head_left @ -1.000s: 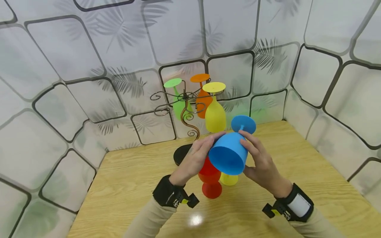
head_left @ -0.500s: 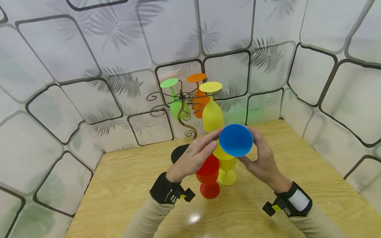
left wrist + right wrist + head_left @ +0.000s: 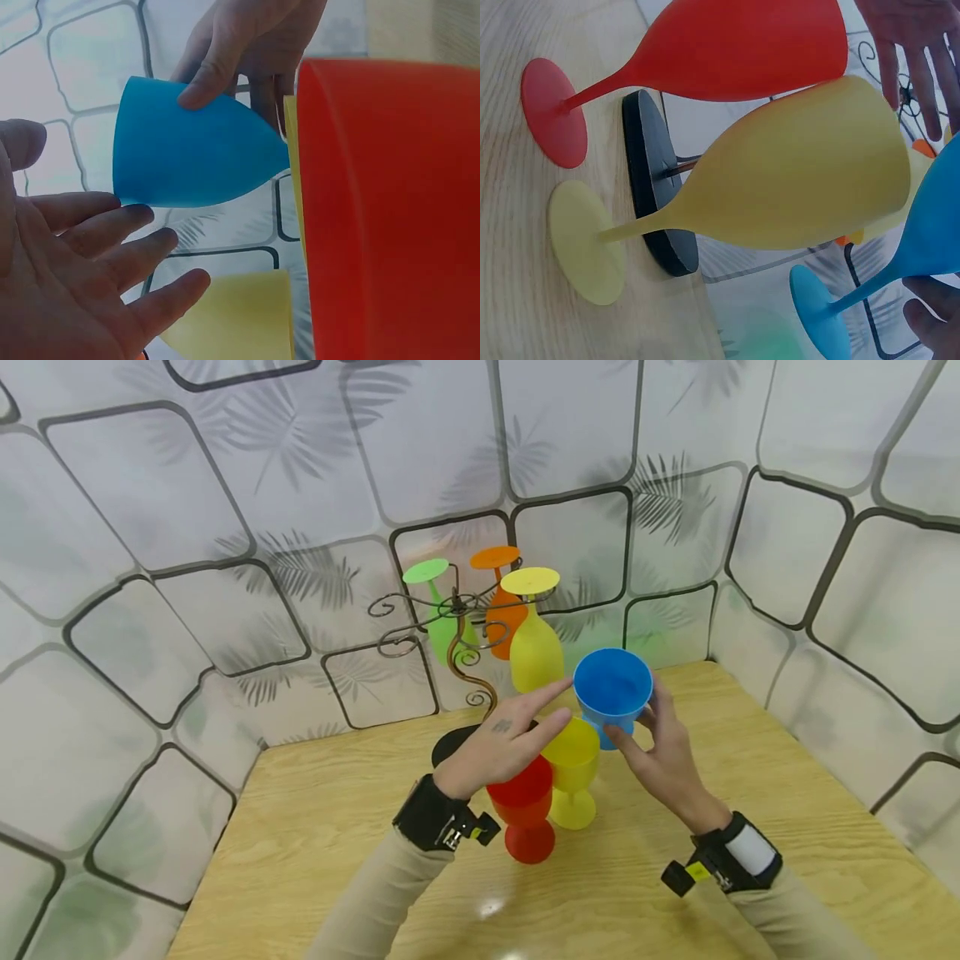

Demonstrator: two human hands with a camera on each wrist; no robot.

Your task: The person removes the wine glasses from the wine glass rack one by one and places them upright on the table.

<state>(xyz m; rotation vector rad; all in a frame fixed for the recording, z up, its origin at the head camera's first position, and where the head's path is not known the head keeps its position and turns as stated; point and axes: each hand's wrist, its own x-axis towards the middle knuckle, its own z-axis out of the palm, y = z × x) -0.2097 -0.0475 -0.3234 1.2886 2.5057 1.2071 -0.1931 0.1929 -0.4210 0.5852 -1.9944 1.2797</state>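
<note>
because right hand grasps blue goblet mouth-up, left hand, fingers straight, likely just steadies rim; red goblet stands beneath left fingers.

Long beige sleeves, softly creased, end at wide black straps, each with a small boxy black camera jutting out beside a yellow tag; the right strap also carries a pale rectangular patch on its upper face

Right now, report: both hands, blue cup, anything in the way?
Right hand holds blue cup, mouth up, off table. Left hand, fingers extended by cup's rim; contact unclear. Red cup and standing yellow cup close by, possibly in the way.
</note>
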